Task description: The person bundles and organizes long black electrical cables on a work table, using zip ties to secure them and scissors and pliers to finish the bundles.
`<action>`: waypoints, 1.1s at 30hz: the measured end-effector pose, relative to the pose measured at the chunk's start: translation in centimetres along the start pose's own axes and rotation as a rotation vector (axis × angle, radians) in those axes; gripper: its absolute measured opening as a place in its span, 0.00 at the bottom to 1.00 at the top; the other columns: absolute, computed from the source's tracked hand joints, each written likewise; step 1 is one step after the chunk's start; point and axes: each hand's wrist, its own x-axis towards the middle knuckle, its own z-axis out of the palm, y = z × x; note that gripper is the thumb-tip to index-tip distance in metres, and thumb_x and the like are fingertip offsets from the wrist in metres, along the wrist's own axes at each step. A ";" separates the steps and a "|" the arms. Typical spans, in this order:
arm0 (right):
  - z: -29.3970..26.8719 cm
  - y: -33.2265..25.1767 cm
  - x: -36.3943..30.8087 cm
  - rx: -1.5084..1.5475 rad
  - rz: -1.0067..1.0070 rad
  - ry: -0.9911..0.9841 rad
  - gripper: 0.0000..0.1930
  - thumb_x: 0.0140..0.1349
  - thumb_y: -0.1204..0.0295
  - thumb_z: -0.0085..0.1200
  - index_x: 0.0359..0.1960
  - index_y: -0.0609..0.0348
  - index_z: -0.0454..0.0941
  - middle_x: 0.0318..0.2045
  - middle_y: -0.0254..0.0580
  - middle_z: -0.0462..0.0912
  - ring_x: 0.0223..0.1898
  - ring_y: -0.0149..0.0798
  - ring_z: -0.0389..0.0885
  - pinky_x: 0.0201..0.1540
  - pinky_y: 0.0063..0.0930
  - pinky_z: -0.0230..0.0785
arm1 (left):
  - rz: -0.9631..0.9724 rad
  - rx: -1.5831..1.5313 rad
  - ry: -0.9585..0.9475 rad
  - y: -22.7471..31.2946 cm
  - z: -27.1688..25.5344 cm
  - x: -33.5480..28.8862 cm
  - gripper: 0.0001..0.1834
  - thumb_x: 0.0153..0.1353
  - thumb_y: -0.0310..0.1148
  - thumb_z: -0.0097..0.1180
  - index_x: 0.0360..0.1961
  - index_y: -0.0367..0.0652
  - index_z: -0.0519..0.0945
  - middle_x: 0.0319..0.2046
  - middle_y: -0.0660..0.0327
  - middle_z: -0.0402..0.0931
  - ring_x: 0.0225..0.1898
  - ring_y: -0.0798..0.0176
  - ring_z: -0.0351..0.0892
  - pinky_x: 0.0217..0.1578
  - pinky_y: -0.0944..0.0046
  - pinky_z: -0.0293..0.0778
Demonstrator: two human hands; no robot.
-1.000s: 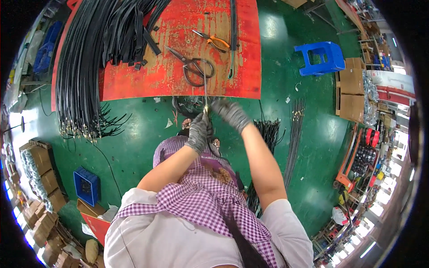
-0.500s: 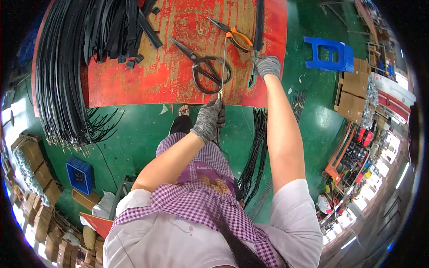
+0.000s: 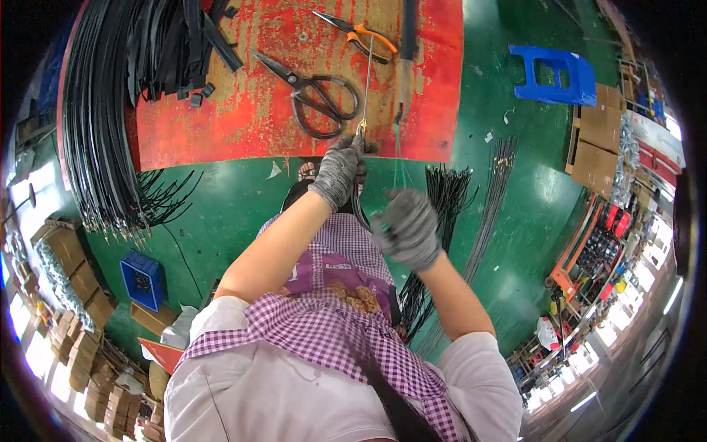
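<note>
In a grey knitted glove, my left hand (image 3: 341,171) is closed at the table's front edge. It grips a black cable (image 3: 359,210), which hangs below the fist. A thin metal rod (image 3: 368,81) with a brass-coloured end rises from the fist over the table. My right hand (image 3: 407,228), in a matching glove, is off the table to the right of the left hand; motion smears its fingers. Large black-handled scissors (image 3: 313,96) lie beside the rod. Pliers with orange handles (image 3: 361,33) rest farther back. Green string (image 3: 398,144) hangs over the table edge.
The worn red tabletop (image 3: 213,136) carries a bundle of black cables (image 3: 92,125) and black strips (image 3: 166,51) at left. More black cables (image 3: 445,195) hang or lie low at right. A blue plastic stool (image 3: 552,76) and cardboard boxes (image 3: 595,140) stand on the green floor.
My right hand has let go of the green string at the table's right side and come back toward my body. My left hand keeps its grip. The view has shifted slightly.
</note>
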 end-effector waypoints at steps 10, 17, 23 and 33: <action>-1.4 3.4 -1.0 1.101 -0.039 -0.521 0.17 0.44 0.71 0.43 0.40 0.58 0.69 0.35 0.37 0.73 0.39 0.39 0.71 0.44 0.27 0.63 | 0.027 -0.120 -0.269 -1.4 2.9 1.5 0.09 0.56 0.37 0.44 0.31 0.42 0.68 0.17 0.66 0.67 0.11 0.75 0.55 0.11 0.76 0.55; -0.1 10.3 2.2 1.076 0.705 -0.156 0.19 0.44 0.67 0.51 0.41 0.55 0.68 0.34 0.45 0.74 0.35 0.45 0.73 0.39 0.34 0.65 | 0.033 -0.220 -0.047 -2.0 3.8 2.5 0.07 0.57 0.35 0.41 0.26 0.45 0.67 0.16 0.67 0.65 0.10 0.75 0.53 0.10 0.74 0.53; 1.7 9.8 3.0 0.260 0.500 -0.870 0.20 0.39 0.58 0.55 0.32 0.58 0.73 0.29 0.48 0.75 0.35 0.47 0.73 0.37 0.35 0.64 | 0.163 -0.010 0.080 -2.6 5.2 2.0 0.09 0.57 0.37 0.41 0.28 0.43 0.68 0.15 0.67 0.65 0.09 0.74 0.55 0.09 0.75 0.53; 1.1 8.6 2.2 0.068 0.369 -0.442 0.08 0.39 0.67 0.49 0.22 0.55 0.71 0.21 0.41 0.75 0.28 0.43 0.71 0.32 0.35 0.60 | 0.189 0.375 0.039 -2.3 6.7 -0.1 0.15 0.57 0.39 0.40 0.39 0.41 0.69 0.25 0.63 0.70 0.25 0.71 0.68 0.27 0.74 0.65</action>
